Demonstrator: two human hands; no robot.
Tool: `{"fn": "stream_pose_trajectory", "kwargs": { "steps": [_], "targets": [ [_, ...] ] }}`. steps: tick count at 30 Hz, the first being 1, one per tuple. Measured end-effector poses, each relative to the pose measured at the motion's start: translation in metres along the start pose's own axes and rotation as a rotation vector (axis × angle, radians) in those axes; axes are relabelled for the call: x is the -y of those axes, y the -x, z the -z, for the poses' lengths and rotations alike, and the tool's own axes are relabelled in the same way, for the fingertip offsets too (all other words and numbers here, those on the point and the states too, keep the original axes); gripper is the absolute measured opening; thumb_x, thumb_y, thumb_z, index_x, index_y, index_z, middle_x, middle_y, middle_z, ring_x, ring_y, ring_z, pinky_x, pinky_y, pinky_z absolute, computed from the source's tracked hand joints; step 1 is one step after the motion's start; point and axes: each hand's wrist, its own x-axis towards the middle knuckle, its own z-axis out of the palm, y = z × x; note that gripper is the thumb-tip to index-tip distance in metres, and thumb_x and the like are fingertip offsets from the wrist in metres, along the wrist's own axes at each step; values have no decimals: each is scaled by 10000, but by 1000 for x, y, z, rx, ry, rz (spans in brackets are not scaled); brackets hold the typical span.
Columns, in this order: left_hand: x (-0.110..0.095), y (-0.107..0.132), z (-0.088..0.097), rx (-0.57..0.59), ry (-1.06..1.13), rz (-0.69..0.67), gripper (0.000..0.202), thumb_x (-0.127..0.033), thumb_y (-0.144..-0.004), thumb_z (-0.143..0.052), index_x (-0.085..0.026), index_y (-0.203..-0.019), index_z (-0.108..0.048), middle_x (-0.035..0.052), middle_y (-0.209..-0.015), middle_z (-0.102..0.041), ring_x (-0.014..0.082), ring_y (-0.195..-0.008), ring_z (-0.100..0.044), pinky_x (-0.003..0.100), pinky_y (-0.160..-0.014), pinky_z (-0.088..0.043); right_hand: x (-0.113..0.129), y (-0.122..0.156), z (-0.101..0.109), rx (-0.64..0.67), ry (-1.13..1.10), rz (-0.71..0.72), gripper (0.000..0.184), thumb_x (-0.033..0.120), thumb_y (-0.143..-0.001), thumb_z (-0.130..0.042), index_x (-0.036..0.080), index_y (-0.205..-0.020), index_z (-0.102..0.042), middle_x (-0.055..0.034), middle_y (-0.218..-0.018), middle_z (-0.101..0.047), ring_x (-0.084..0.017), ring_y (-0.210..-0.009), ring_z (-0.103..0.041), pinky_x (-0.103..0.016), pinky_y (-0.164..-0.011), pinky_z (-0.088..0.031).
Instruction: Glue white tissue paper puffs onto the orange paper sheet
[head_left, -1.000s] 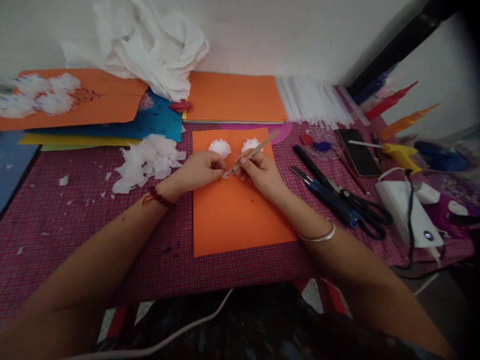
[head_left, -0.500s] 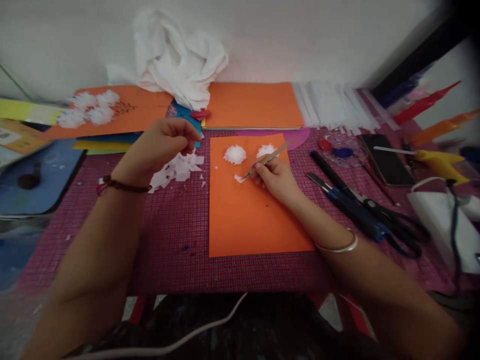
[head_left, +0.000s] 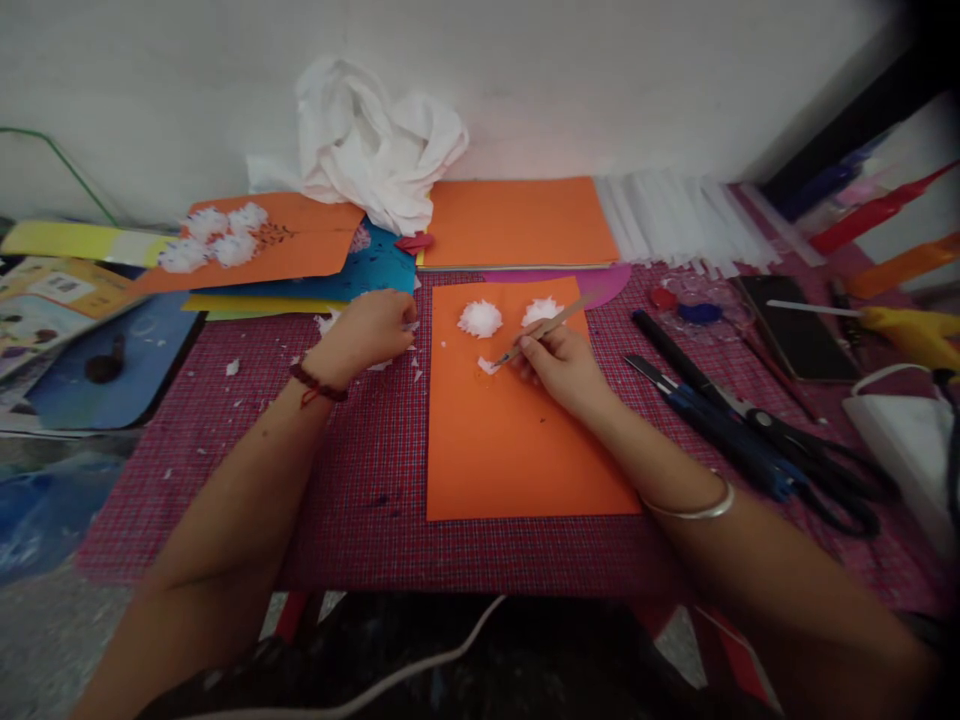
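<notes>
An orange paper sheet (head_left: 517, 440) lies on the checked red cloth in front of me. Two white fluffy tissue tufts (head_left: 480, 318) sit near its far edge, and a small white tissue piece (head_left: 488, 366) lies just below them. My right hand (head_left: 559, 368) is closed round a thin wooden stick (head_left: 551, 326), whose tip presses on that small piece. My left hand (head_left: 367, 330) rests, fingers curled down, on a pile of white tissue scraps (head_left: 327, 322) left of the sheet; what its fingers hold is hidden.
Black-handled scissors (head_left: 780, 440) and a blue cutter (head_left: 705, 420) lie right of the sheet, with a phone (head_left: 795, 335) and a yellow glue gun (head_left: 911, 330) beyond. Crumpled white tissue (head_left: 375, 150), orange and blue sheets and white paper strips (head_left: 682, 220) line the wall.
My left hand left the orange sheet, lifted leftward, then came down onto the scrap pile. A small tissue piece now lies under the stick tip. The view shifted left.
</notes>
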Motion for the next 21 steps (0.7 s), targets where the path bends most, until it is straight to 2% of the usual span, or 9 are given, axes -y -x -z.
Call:
{"fn": "stream_pose_trajectory", "kwargs": {
  "steps": [3,5,8,10,11,13,16,18,21],
  "targets": [
    [0,0,7,-57,97,134,82,-176,-752,-607,-176,-765,-687,60,-733,-653,208,-695,-562,334,-669,-380,2,0,-1,2,-56,-7,202,398,-866,-622,210,-839,-554,13,-635,-619,-106,-495,-544,-267,-482,-403],
    [-4,2,17,-111,193,158,80,-203,-758,-609,-168,-764,-680,44,-735,-651,195,-707,-564,333,-705,-417,4,0,-1,-28,-101,7,191,389,-871,-610,211,-839,-550,22,-625,-608,-96,-481,-526,-261,-472,-396],
    [-18,9,32,-241,345,36,68,-188,-743,-598,-158,-758,-657,47,-872,-676,190,-842,-599,342,-837,-459,4,0,0,-104,-131,45,174,381,-885,-592,218,-848,-541,37,-618,-587,-86,-475,-502,-255,-473,-400],
    [-29,13,38,-260,423,-65,37,-176,-714,-603,-162,-715,-637,57,-918,-676,202,-913,-609,354,-885,-458,4,0,0,-98,-120,78,189,401,-892,-596,223,-858,-542,39,-631,-584,-87,-494,-505,-255,-490,-414],
    [-34,15,39,-213,464,-91,28,-178,-700,-606,-166,-695,-631,54,-880,-671,200,-884,-607,352,-855,-461,4,1,-1,-70,-113,101,209,422,-893,-604,224,-864,-547,36,-643,-588,-91,-510,-513,-257,-505,-425],
    [-43,17,37,-30,548,-104,45,-212,-700,-612,-174,-691,-635,23,-726,-621,168,-715,-555,324,-705,-436,3,2,-4,9,-97,167,266,481,-892,-616,221,-872,-566,19,-692,-607,-102,-559,-542,-267,-544,-453],
    [-49,16,29,232,631,-132,120,-290,-733,-610,-176,-721,-644,-22,-607,-520,115,-563,-422,272,-563,-316,2,4,-7,94,-24,263,321,532,-907,-595,213,-870,-605,-24,-813,-653,-129,-681,-602,-290,-639,-501],
    [-49,14,22,305,652,-157,150,-317,-746,-617,-171,-749,-647,-28,-619,-515,99,-562,-415,253,-563,-300,2,5,-8,98,76,306,297,495,-927,-567,210,-865,-622,-46,-885,-682,-149,-778,-635,-311,-734,-523],
    [-47,10,11,347,708,-138,189,-346,-755,-649,-172,-830,-643,-30,-639,-538,92,-563,-432,239,-568,-311,1,6,-6,51,212,352,200,370,-934,-539,206,-854,-620,-61,-937,-711,-169,-841,-655,-344,-812,-520]
  ]
}}
